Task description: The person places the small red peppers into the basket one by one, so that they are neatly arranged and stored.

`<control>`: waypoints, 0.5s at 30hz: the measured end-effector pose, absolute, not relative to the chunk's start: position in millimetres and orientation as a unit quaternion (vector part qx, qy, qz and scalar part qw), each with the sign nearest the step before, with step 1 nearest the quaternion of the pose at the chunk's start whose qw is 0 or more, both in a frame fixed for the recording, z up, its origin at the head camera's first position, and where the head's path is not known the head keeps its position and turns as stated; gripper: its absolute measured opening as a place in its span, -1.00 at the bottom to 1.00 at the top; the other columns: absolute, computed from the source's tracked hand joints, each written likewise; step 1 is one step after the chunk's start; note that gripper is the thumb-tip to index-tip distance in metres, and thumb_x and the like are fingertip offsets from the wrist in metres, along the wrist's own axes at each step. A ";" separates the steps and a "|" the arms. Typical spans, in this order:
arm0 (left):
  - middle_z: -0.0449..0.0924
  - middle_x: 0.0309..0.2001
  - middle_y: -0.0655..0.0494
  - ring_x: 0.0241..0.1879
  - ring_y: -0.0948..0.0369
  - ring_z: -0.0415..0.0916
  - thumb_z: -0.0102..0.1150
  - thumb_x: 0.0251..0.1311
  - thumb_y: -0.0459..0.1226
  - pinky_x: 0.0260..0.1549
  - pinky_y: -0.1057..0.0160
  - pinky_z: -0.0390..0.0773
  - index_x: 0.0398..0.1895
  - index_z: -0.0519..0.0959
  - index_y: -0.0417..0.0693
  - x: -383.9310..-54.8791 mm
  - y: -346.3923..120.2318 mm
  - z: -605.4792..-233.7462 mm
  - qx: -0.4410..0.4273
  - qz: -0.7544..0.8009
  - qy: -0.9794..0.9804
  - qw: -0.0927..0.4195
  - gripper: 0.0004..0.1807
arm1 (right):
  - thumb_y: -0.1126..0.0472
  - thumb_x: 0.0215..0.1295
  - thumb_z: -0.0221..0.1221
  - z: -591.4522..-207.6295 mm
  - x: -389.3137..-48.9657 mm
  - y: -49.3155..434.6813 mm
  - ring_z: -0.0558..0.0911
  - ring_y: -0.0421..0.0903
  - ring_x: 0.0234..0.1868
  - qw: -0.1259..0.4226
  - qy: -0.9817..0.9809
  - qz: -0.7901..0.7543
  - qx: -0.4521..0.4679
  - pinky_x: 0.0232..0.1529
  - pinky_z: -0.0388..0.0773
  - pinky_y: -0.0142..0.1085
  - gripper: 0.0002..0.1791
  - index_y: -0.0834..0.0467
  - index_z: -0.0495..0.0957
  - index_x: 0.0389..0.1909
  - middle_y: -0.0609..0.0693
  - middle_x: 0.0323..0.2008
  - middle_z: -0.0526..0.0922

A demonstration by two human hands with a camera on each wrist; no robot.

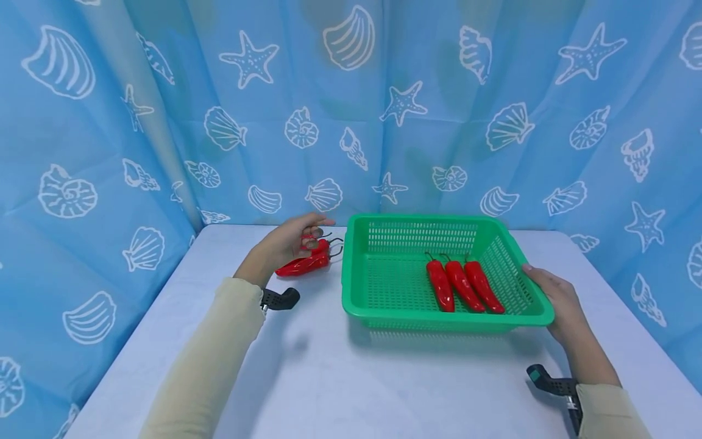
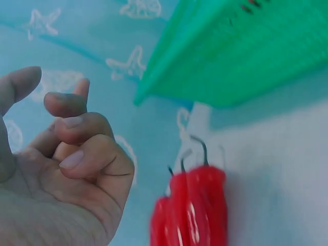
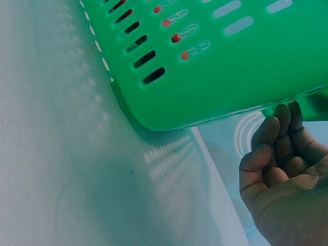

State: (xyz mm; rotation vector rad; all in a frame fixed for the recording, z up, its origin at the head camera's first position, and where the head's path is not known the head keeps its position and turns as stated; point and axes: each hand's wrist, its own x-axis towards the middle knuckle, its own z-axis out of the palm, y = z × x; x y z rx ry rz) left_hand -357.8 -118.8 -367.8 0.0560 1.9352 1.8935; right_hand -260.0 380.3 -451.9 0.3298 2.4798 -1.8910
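My left hand (image 1: pixel 287 245) hovers beside several red chili peppers (image 1: pixel 303 266) on the left of the table; they lie side by side, stems toward the basket. Its fingers are loosely bent with nothing between them, and the peppers show past the fingertips in the left wrist view. A green plastic basket (image 1: pixel 356 311) with slotted walls stands right of them. My right hand (image 1: pixel 558 300) grips its right rim, thumb on top and fingers curled under the edge (image 3: pixel 279 128). Three red peppers (image 1: pixel 464 286) lie side by side in the basket's right half.
A white cloth covers the table (image 1: pixel 356 390). Behind and at the sides hangs a blue curtain (image 1: pixel 340 97) with white shells and starfish. Each wrist wears a black camera mount (image 1: pixel 281 299), and the basket's left wall rises close to the loose peppers.
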 end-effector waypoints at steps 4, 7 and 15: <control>0.40 -0.12 0.04 -0.28 0.16 0.35 0.32 0.21 -0.04 0.01 0.12 0.43 0.27 0.49 0.06 -358.7 -131.1 -379.5 -0.033 0.655 0.731 0.189 -0.44 | -0.39 0.37 0.00 -452.4 -259.5 382.2 0.71 -0.31 -0.27 0.008 0.783 -0.613 0.105 -0.26 0.67 -0.29 0.05 0.29 -0.05 0.56 -0.40 -0.28 0.62; 0.35 0.20 0.02 0.06 0.05 0.36 0.45 0.07 -0.04 0.19 0.01 0.43 0.32 0.42 0.08 -359.0 -139.5 -387.2 -0.067 0.622 0.764 0.156 -0.28 | -0.37 0.38 0.01 -452.5 -259.4 382.9 0.73 -0.28 -0.28 0.008 0.776 -0.623 0.103 -0.27 0.67 -0.29 0.04 0.29 -0.05 0.56 -0.38 -0.29 0.64; 0.39 0.14 -0.05 0.04 0.01 0.38 0.39 0.11 0.04 -0.06 0.16 0.54 0.35 0.38 -0.05 -359.3 -152.8 -402.0 -0.080 0.549 0.824 0.118 -0.22 | -0.36 0.39 0.01 -451.8 -258.6 382.4 0.73 -0.26 -0.29 0.000 0.775 -0.625 0.093 -0.30 0.67 -0.29 0.02 0.32 -0.01 0.54 -0.37 -0.29 0.66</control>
